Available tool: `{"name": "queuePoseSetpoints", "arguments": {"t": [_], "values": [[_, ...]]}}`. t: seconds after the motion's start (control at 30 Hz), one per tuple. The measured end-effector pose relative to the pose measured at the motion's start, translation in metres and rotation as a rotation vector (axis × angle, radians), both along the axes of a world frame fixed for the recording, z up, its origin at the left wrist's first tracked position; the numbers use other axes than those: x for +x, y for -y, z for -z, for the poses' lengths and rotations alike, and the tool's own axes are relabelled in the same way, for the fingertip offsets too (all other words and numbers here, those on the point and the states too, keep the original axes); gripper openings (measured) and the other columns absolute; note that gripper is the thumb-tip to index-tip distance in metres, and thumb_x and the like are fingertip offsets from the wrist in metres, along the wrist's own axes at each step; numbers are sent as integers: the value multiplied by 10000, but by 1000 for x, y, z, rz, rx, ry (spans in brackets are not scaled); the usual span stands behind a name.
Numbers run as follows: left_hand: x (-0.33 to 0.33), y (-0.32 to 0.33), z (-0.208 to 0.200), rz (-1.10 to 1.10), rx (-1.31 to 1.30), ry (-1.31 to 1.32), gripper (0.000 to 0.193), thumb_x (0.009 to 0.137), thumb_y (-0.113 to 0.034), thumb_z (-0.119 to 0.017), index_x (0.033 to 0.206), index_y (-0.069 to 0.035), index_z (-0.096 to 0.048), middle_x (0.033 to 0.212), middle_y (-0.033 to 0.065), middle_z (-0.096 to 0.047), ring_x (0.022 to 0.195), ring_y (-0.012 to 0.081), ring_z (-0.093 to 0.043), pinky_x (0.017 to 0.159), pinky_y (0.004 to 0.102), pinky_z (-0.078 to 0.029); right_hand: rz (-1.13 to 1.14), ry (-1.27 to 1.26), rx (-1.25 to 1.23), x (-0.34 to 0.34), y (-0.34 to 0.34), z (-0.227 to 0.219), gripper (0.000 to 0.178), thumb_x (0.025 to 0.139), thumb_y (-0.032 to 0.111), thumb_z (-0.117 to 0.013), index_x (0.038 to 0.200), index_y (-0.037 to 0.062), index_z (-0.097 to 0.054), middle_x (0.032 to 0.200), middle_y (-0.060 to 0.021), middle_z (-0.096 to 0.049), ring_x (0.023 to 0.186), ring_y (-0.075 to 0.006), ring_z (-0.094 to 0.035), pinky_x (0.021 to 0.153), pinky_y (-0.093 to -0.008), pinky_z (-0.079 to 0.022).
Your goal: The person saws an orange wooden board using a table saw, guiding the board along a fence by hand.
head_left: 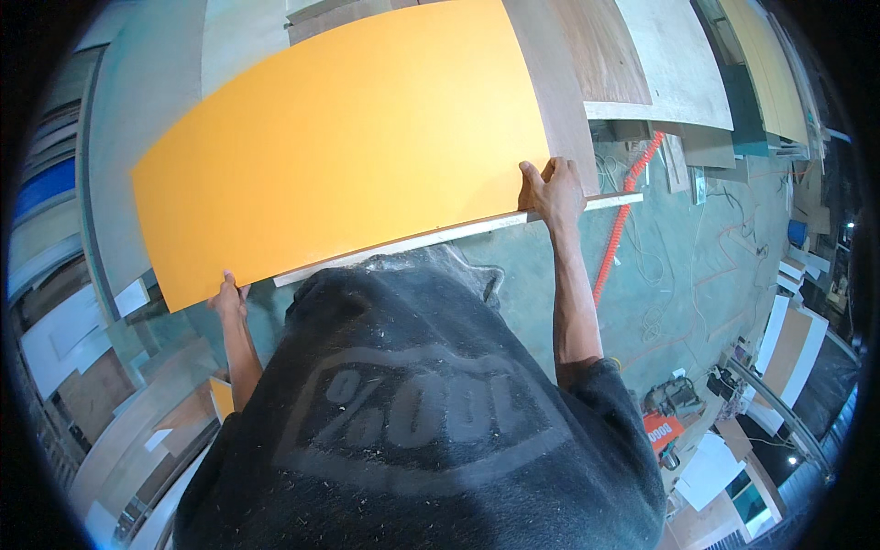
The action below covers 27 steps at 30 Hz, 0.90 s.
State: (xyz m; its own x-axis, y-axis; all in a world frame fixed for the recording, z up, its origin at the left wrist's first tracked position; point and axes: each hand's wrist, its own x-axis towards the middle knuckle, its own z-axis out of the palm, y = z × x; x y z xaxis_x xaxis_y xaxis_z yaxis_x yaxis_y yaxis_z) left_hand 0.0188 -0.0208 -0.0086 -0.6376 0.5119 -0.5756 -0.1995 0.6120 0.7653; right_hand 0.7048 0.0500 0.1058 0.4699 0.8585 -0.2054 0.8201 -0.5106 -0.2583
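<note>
A large yellow panel (357, 137) lies flat in front of me, its near long edge facing my body. At its near left part, my left hand (231, 298) is closed on the edge, thumb on top and most fingers hidden underneath. My right hand (555, 194) grips the near right corner, the thumb against the yellow face and the fingers bent at the side edge. Under the near edge runs a pale wooden board edge (412, 240), which sticks out past the panel on the right. A brown wooden board (561, 101) shows beyond the panel's right side.
Grey-white sheets (147, 137) lie to the left, and more boards (610, 55) are stacked at the far right. An orange coiled hose (616, 240) hangs beside my right forearm above the green floor (678, 275). Machinery (674, 399) and offcuts (710, 472) stand at the lower right.
</note>
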Motion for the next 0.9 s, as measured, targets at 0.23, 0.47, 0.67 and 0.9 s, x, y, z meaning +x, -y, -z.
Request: {"name": "queuePoseSetpoints", "arguments": {"t": [0.23,0.47,0.67,0.9], "values": [[145,-126,-94,635,-674,-1048,1000,940,-663,-646,1621,2,-340,1597,287,-454,1534,426,-362,1226,638,-296,-167,223,255,-33,26,-1,802,841,472,-814,1429,9,-525,1435,-242,-553,1292,-405,-558,1077,-577,-437],[363,-282,-109,1464,260,-1027,894,951,-635,-661,1680,-269,-295,1768,59,-217,1621,367,-182,1245,694,-206,-689,-94,-53,-185,48,-17,1257,634,533,-942,1618,32,-341,1707,-165,-318,1587,-336,-291,1233,-593,-305],[392,-298,-100,1554,20,-978,958,931,-669,-668,1697,-301,-226,1789,13,-122,1642,344,-85,1224,775,-130,-685,47,235,-188,46,23,559,977,206,-564,1502,16,-543,1650,-168,-445,1532,-331,-420,1185,-544,-381],[393,-324,-95,1524,20,-985,947,927,-654,-681,1691,-300,-248,1786,-9,-140,1640,333,-108,1225,773,-141,-693,-32,247,-185,16,26,534,967,187,-584,1471,12,-568,1636,-179,-461,1518,-352,-440,1188,-508,-398]]}}
